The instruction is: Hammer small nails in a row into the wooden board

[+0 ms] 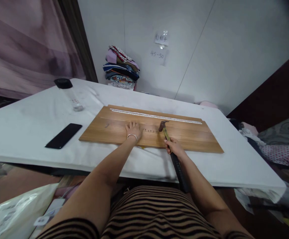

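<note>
The right hand (174, 147) was wrapped round a rusty-headed, black-and-yellow-handled claw hammer (177, 166), its long axis slanting forward and leftward, head over a rectangular, wood-grained brown board (196, 135) set lengthwise across the white-covered worktop (209, 169). The left hand (134, 130) lay flat, fingers slightly spread, beside small dark nails (150, 130).

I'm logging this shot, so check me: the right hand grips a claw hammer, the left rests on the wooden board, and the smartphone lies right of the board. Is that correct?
Not quite: the head view shows the smartphone lying left of the wooden board. The rest holds: the right hand grips the claw hammer and the left hand rests on the board.
</note>
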Action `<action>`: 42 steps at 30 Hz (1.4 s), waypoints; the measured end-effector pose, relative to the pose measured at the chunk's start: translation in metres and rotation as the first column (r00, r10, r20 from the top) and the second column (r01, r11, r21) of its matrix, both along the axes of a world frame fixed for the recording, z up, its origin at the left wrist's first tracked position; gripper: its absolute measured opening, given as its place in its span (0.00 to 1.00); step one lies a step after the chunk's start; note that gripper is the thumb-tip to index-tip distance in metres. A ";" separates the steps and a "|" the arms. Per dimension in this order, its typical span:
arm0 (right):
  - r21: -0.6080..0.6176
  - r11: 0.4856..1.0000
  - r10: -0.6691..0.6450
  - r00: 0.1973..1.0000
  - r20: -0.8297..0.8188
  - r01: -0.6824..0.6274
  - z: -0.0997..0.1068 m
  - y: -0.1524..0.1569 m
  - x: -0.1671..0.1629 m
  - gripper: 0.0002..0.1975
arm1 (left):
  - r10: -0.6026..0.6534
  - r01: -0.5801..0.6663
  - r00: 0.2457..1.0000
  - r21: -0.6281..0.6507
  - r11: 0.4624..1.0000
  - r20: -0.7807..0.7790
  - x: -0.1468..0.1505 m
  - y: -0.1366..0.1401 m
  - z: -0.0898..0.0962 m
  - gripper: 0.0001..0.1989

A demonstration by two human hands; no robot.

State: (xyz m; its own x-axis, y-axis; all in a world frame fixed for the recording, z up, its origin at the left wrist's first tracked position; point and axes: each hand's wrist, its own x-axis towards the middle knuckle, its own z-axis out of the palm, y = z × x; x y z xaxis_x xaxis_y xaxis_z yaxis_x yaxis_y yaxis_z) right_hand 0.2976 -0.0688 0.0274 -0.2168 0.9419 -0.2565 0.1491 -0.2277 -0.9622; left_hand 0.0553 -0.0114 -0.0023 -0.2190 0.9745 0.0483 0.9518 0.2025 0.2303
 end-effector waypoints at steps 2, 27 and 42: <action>0.004 1.000 -0.002 1.000 -0.003 0.002 0.001 0.001 0.000 0.18 | -0.004 0.004 1.000 -0.003 1.000 0.002 0.000 0.000 -0.001 0.27; -0.032 0.999 -0.028 0.997 -0.066 0.026 0.006 0.000 -0.006 0.16 | -0.003 0.003 0.997 0.000 1.000 -0.076 -0.006 0.002 -0.006 0.26; -0.060 0.998 -0.016 0.998 -0.054 0.012 0.008 0.000 -0.007 0.17 | -0.001 0.000 0.997 -0.011 1.000 -0.077 -0.005 0.002 -0.004 0.26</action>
State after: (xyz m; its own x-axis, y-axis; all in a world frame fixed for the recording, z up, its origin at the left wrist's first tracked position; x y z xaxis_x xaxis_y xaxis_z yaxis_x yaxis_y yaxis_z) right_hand 0.2902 -0.0690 0.0351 -0.2187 0.9283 -0.3009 0.0936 -0.2870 -0.9534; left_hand 0.0501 -0.0093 -0.0062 -0.2149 0.9751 0.0545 0.9667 0.2045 0.1537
